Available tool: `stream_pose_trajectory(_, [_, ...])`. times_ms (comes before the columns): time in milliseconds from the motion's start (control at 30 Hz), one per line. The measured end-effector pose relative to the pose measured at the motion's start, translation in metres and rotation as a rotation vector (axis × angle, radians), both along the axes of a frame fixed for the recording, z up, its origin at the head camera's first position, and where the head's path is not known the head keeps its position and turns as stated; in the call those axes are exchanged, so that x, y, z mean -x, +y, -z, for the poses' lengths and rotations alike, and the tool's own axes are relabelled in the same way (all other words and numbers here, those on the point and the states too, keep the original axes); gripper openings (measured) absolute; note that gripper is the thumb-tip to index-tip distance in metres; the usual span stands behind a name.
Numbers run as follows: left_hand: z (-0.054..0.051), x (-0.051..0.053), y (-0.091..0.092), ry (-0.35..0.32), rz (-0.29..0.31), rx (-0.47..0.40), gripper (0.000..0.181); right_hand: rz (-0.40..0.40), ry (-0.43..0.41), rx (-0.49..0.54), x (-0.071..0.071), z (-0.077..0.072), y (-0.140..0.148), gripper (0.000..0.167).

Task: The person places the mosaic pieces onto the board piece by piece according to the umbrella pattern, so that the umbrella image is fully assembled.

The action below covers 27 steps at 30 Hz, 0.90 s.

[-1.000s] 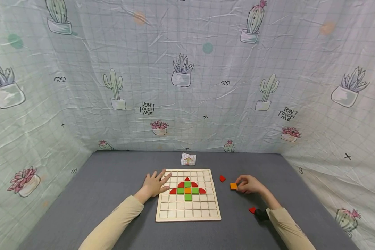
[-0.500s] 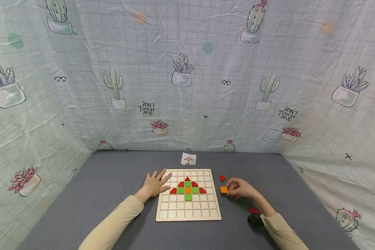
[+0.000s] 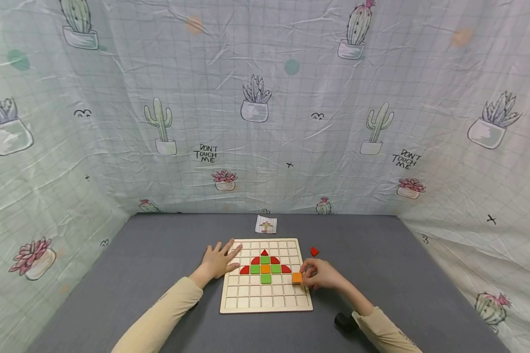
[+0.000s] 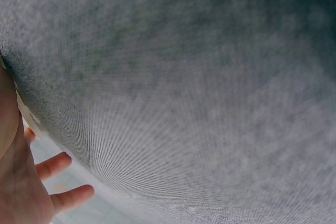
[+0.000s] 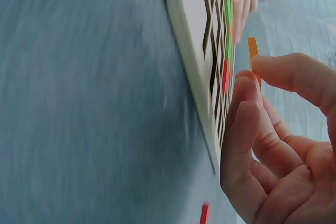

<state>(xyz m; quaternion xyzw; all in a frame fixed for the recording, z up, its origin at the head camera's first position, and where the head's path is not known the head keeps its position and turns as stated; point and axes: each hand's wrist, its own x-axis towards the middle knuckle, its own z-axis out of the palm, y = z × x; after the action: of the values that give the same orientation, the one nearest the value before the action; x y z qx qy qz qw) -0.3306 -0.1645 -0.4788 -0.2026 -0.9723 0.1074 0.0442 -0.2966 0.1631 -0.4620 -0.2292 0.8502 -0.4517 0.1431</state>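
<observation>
A wooden grid board (image 3: pixel 245 302) lies in the middle of the grey table. Green square tiles, red curved tiles, a red triangle and an orange square tile (image 3: pixel 265 268) sit in its cells. My right hand (image 3: pixel 321 274) pinches another orange square tile (image 3: pixel 297 278) between thumb and fingertips, over the board's right edge; in the right wrist view this tile (image 5: pixel 253 51) appears edge-on, raised above the board. At the board's left edge my left hand (image 3: pixel 216 261) rests with fingers spread. Its fingers (image 4: pixel 72 198) also show straight in the left wrist view.
A small printed card (image 3: pixel 266 224) with a coloured pattern lies behind the board. A loose red piece (image 3: pixel 314 251) is on the table to the right of it. A patterned cloth (image 3: pixel 265 166) hangs around the table's back and sides.
My right hand has carried the orange square tile leftward from the table to above the board's right edge. The left hand stays in place. The red piece near the right forearm is now hidden.
</observation>
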Motion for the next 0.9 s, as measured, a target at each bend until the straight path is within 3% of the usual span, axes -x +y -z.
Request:
stream_pose_trajectory(733, [0.002, 0.003, 0.000, -0.015, -0.009, -0.010, 0.057, -0.051, 0.026, -0.003, -0.011, 0.012, -0.056, 0.021])
stream_pose_trajectory(900, [0.002, 0.003, 0.000, -0.020, -0.011, -0.005, 0.057, -0.029, 0.014, -0.013, -0.014, 0.010, -0.063, 0.021])
